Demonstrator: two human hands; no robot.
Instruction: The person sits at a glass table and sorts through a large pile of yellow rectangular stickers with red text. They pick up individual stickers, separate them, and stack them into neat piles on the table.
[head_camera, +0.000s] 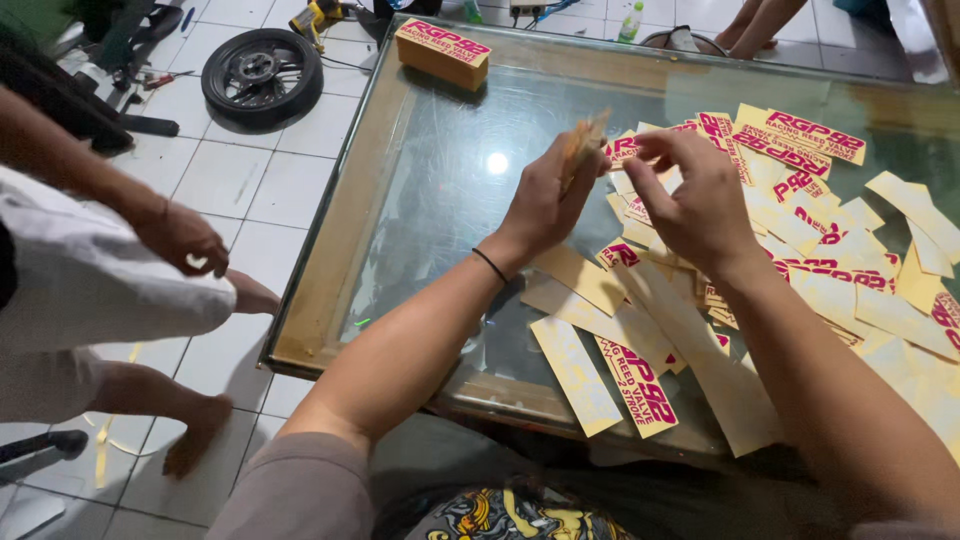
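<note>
My left hand (548, 200) holds a thin yellow sticker strip (585, 140) edge-on above a glass-topped table (440, 170). A black band circles that wrist. My right hand (695, 195) is right beside it, fingertips pinching at the same strip's top end. Below both hands lies a loose heap of yellow stickers with pink lettering (800, 190), many turned blank side up, such as one long strip (575, 372) near the table's front edge.
A yellow box with pink print (442, 52) stands at the table's far left corner. Another person sits at the left, one hand (185, 238) over a knee, bare foot (195, 435) on the white tile floor. A black wheel (262, 75) lies beyond.
</note>
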